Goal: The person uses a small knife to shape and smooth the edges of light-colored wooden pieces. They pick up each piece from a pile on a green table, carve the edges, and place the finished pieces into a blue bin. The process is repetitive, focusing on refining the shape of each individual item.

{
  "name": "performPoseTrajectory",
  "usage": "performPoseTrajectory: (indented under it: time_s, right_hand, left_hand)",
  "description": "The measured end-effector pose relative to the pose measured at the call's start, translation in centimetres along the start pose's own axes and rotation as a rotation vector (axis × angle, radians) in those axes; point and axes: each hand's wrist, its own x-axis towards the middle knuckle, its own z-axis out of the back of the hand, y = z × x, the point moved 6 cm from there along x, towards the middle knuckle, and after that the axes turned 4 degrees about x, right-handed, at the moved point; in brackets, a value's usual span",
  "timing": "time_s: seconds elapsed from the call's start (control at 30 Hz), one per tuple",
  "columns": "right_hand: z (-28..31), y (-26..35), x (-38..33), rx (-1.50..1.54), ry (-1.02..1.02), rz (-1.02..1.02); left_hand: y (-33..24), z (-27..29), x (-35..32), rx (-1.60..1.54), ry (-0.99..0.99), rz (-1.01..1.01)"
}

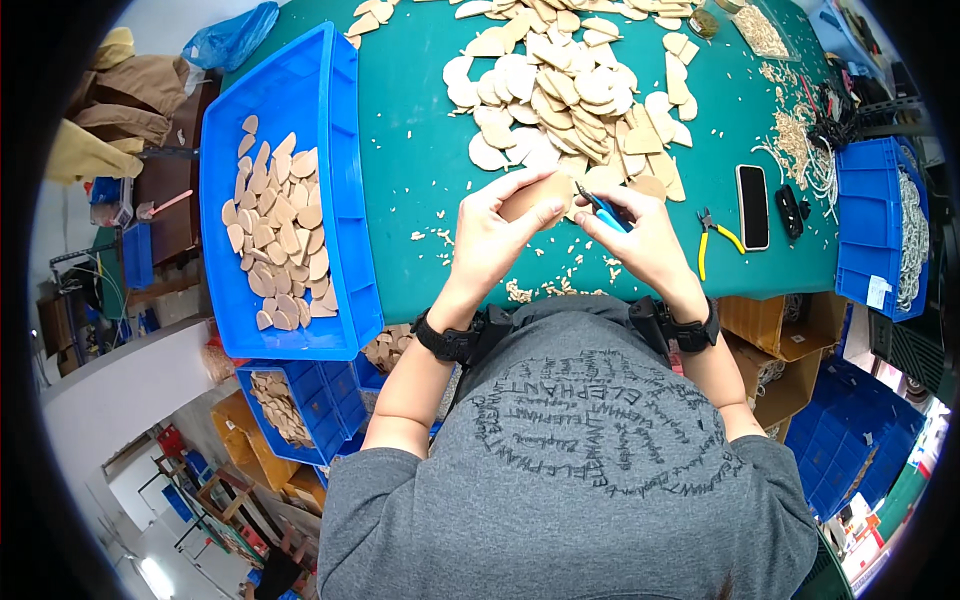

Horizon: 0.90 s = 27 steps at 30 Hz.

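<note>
My left hand (492,232) is closed on a flat tan rounded piece (538,197), thumb on its near side. In my right hand (645,240) is a pair of blue-handled nippers (606,216). Their dark jaws point toward the right edge of the piece; whether they touch it I cannot tell. Just beyond my hands a heap of similar tan pieces (570,95) spreads over the green tabletop (410,130). Small tan scraps (560,280) lie between my hands and my body.
To the left, a blue bin (345,200) holds many tan pieces. Yellow-handled nippers (720,240), a phone (752,207) and a small black device (792,211) lie at right. Beyond them stand a blue crate (868,215) and a pile of scraps (795,135).
</note>
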Motion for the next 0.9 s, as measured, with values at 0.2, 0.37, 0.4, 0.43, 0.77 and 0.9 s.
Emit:
performPoseTrajectory:
  time_s: [0.2, 0.37, 0.4, 0.43, 0.77, 0.9]
  right_hand:
    - [-0.2, 0.1, 0.1, -0.05, 0.019, -0.046]
    - [-0.1, 0.1, 0.2, -0.022, -0.022, 0.002]
    - [-0.2, 0.0, 0.3, -0.019, -0.019, 0.013]
    - [-0.2, -0.2, 0.4, -0.016, -0.016, 0.024]
    - [-0.1, -0.5, 0.8, 0.02, 0.012, 0.057]
    - [-0.1, -0.9, 0.9, 0.025, 0.015, 0.052]
  left_hand:
    - [0.1, 0.1, -0.3, 0.091, -0.062, -0.095]
    - [0.1, 0.0, -0.4, 0.073, -0.05, -0.093]
    - [-0.1, 0.0, -0.4, 0.103, -0.053, -0.109]
    - [-0.3, 0.0, -0.5, 0.132, -0.056, -0.126]
    - [-0.8, -0.1, -0.6, 0.211, -0.068, -0.193]
    - [-0.8, -0.2, -0.6, 0.212, -0.06, -0.189]
